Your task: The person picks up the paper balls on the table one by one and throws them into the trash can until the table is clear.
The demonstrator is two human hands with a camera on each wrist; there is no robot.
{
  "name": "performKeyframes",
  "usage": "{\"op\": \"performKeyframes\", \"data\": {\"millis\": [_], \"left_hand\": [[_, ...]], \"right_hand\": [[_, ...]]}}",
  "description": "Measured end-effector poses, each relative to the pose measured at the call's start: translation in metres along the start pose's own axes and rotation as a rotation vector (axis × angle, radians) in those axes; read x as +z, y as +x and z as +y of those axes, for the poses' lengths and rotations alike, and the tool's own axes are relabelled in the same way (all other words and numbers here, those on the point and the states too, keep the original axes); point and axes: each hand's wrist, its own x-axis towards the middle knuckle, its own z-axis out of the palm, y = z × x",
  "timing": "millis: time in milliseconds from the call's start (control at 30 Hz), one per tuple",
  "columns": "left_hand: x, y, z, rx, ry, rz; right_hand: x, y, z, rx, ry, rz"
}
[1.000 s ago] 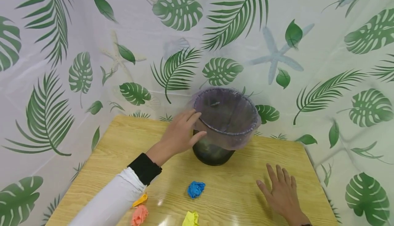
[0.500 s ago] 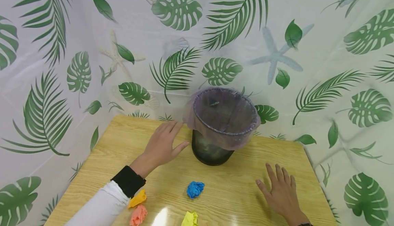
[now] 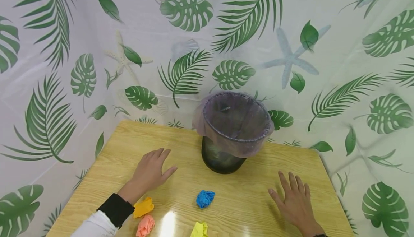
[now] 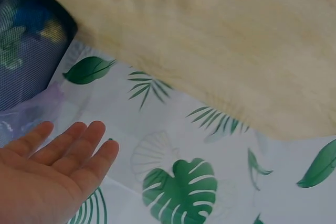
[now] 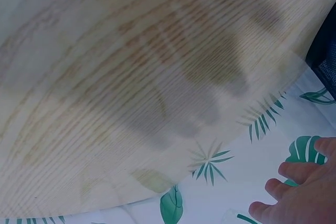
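A black mesh wastebasket (image 3: 223,158), lined with a thin purple bag (image 3: 233,142), stands at the back of the table. To its left, my left hand (image 3: 147,172) hovers over the wood with fingers extended and holds nothing. On the right side of the table, my right hand (image 3: 295,203) is spread palm down, also holding nothing. A crumpled blue paper ball (image 3: 205,198) lies between the hands. Near my left wrist are an orange paper ball (image 3: 143,207) and a pink one. In the left wrist view, bluish, yellow and pale shapes show through the basket's mesh (image 4: 31,40).
A crumpled yellow paper ball (image 3: 199,229) lies at the front edge of the view, partly cut off. The wooden table (image 3: 242,194) meets a white leaf-printed sheet (image 3: 194,43) behind and at both sides.
My left hand has moved from the wastebasket's rim down and to the left, away from it. The orange paper ball has come fully into sight. My right hand stays nearly still.
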Motion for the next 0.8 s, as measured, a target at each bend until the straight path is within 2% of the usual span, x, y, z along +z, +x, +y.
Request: {"op": "performKeyframes", "data": {"millis": [533, 667, 800], "left_hand": [[0.003, -0.064, -0.022, -0.212, -0.059, -0.389], [0.003, -0.078, -0.026, -0.224, -0.064, -0.431], [0.006, -0.085, -0.028, -0.222, -0.102, -0.469]], "right_hand": [[0.003, 0.002, -0.001, 0.006, 0.016, -0.015], [0.003, 0.001, -0.001, 0.0, 0.005, 0.002], [0.003, 0.001, -0.001, -0.005, 0.001, 0.025]]}}
